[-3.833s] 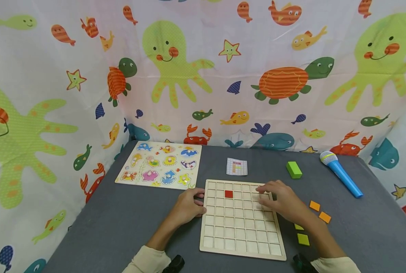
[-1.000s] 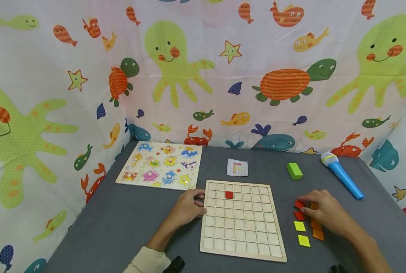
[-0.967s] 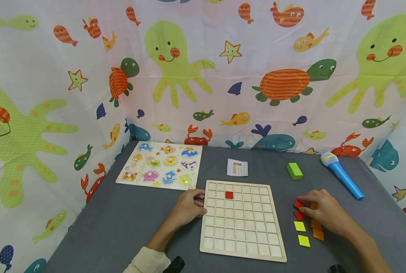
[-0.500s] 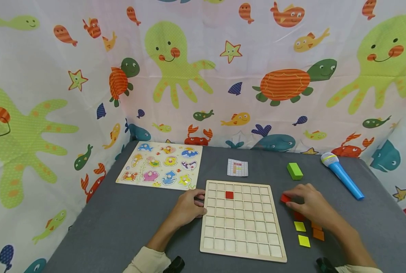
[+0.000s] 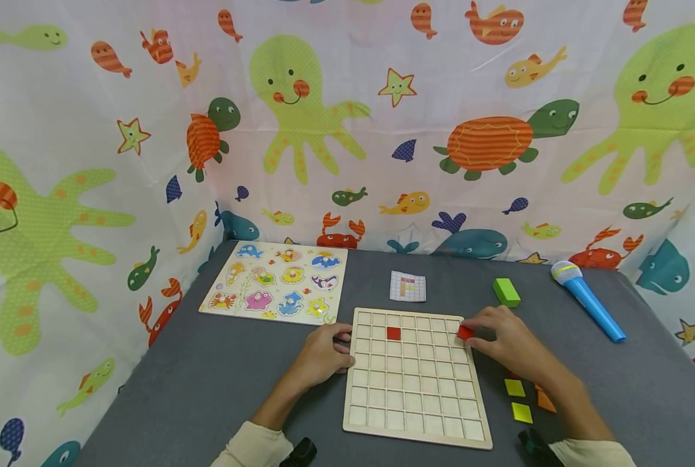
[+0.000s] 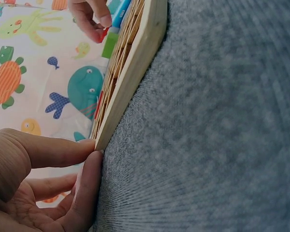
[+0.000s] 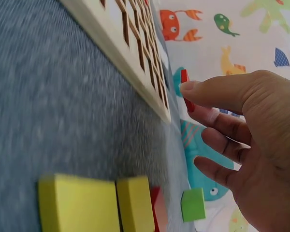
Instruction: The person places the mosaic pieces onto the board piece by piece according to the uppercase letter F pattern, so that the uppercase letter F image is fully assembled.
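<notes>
A wooden grid board (image 5: 414,383) lies on the dark table with one red tile (image 5: 393,333) in a cell of its second row. At the board's left edge, my left hand (image 5: 319,350) holds it by thumb and fingertips; the left wrist view puts the thumb and index finger (image 6: 89,166) right at the wooden rim. Raised near the top right corner, my right hand (image 5: 507,337) pinches a second red tile (image 7: 187,92) between thumb and index finger. In the head view that tile overlaps the board's edge. The other right-hand fingers are loosely bent.
Yellow tiles (image 5: 521,412) and orange tiles (image 5: 544,401) lie right of the board, partly under my right forearm. Behind are a patterned card (image 5: 408,287), a green block (image 5: 506,292) and a toy microphone (image 5: 589,301). An animal puzzle (image 5: 274,283) lies back left.
My right hand has picked up a red tile from the loose tiles at the right and carried it left to the board's upper right edge. My left hand stays at the board.
</notes>
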The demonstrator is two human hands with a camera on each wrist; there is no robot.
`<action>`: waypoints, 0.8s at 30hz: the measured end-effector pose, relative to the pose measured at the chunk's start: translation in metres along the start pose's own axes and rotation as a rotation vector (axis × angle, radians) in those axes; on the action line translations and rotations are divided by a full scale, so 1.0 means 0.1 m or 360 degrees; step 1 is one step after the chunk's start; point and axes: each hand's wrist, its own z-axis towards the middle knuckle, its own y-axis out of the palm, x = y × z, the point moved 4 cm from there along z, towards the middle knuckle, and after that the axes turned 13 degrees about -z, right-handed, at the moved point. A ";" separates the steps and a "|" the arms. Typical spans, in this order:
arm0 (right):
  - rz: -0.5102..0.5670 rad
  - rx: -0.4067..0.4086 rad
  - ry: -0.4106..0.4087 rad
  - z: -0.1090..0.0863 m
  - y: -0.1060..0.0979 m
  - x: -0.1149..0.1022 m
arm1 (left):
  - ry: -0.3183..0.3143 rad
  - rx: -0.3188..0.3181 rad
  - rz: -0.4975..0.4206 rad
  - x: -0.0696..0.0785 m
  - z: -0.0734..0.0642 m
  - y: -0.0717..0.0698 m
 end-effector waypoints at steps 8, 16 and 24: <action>0.0012 0.0018 -0.0056 0.11 0.03 -0.14 | -0.0006 -0.0004 -0.0009 0.00 0.00 0.00; 0.0087 -0.0005 -0.0079 0.18 0.11 -0.25 | -0.0015 -0.0001 -0.0009 0.01 -0.01 0.00; 0.0143 -0.0022 -0.0109 0.26 0.19 -0.33 | -0.0019 -0.0001 -0.0003 0.00 -0.01 0.01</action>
